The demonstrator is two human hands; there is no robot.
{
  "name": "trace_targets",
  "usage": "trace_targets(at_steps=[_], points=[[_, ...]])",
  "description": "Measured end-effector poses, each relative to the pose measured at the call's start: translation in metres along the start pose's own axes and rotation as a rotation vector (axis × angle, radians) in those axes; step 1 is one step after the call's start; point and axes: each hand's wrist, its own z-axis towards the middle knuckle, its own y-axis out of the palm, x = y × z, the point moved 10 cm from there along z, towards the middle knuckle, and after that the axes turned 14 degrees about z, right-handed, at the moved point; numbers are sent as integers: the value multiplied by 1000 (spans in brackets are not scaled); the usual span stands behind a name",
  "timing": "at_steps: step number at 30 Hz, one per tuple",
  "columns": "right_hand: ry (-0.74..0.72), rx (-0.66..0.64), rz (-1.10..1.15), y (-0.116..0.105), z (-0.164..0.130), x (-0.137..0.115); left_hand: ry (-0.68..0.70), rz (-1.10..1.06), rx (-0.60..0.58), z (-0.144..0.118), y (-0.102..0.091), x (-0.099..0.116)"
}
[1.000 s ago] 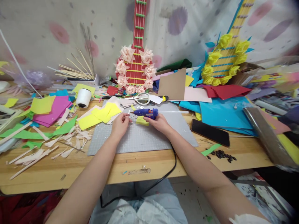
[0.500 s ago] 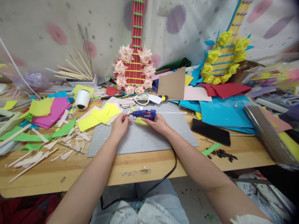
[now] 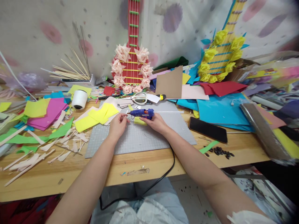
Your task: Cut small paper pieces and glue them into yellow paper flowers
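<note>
My right hand (image 3: 154, 123) is wrapped round a blue hot glue gun (image 3: 144, 114), held sideways with its nozzle pointing left. My left hand (image 3: 118, 123) is closed in a pinch at the nozzle tip; whatever sits between those fingers is too small to make out. Both hands are over a grey cutting mat (image 3: 140, 143). Below the gun lies a small yellow paper piece (image 3: 139, 121). Just left of my left hand are bright yellow paper sheets (image 3: 102, 114). A black cord (image 3: 161, 179) runs down from the gun side towards my lap.
Behind the mat are scissors (image 3: 139, 98) and a red paper guitar (image 3: 132, 67) with pink flowers. A yellow guitar (image 3: 220, 59) leans at back right. A phone (image 3: 207, 129) and dark beads (image 3: 220, 151) lie right, paper scraps (image 3: 67, 143) left, a white thread spool (image 3: 79, 99) behind them.
The whole view has shifted slightly, so everything appears a little further left. Both hands keep nearly the same pose, the glue gun nozzle still beside my left fingers.
</note>
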Motion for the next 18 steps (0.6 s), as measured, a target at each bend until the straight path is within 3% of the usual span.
trace_targets(at_steps=[18], points=[[-48, -33, -26, 2, 0, -6, -14, -24, -9, 0, 2, -1]])
